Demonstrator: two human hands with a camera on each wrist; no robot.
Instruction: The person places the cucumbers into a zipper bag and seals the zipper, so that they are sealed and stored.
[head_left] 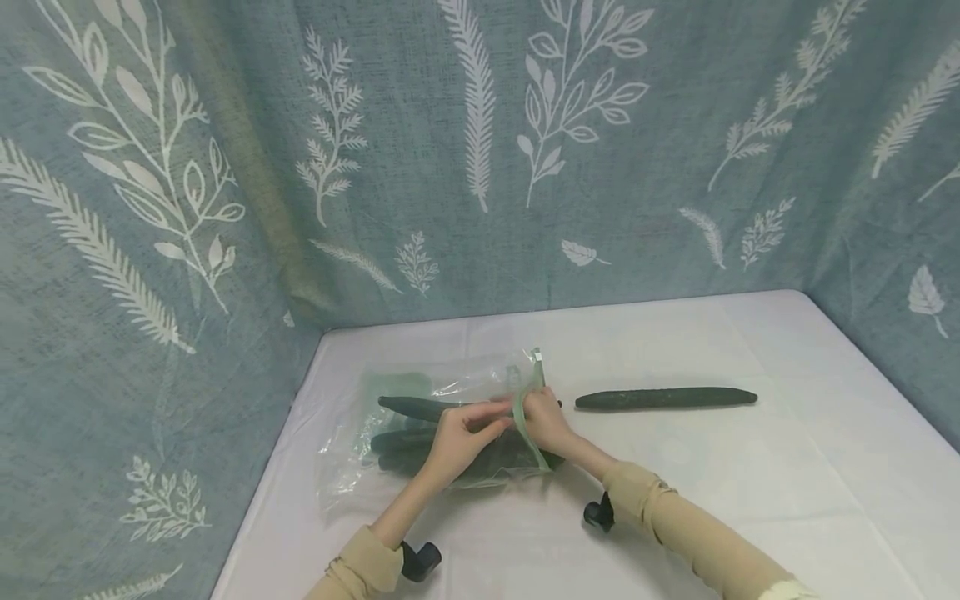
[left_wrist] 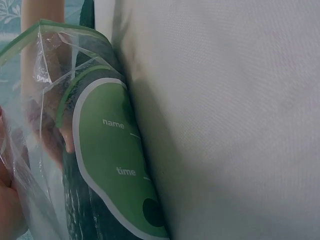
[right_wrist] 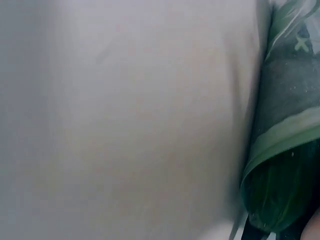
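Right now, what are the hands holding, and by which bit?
The left hand pinches the clear bag near its green rim. Whether the right hand, inside that rim, holds anything can't be told.

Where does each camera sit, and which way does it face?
Head: worn on the head, facing forward and down at the clear bag, white tablecloth and patterned curtain; left hand, right hand and sleeved forearms show.
Left wrist: worn there, facing the bag's green label; part of a hand and a forearm show.
Right wrist: worn there, facing the tablecloth and a cucumber end; a bit of skin shows lower right.
Shared: both wrist views show the bag and tablecloth.
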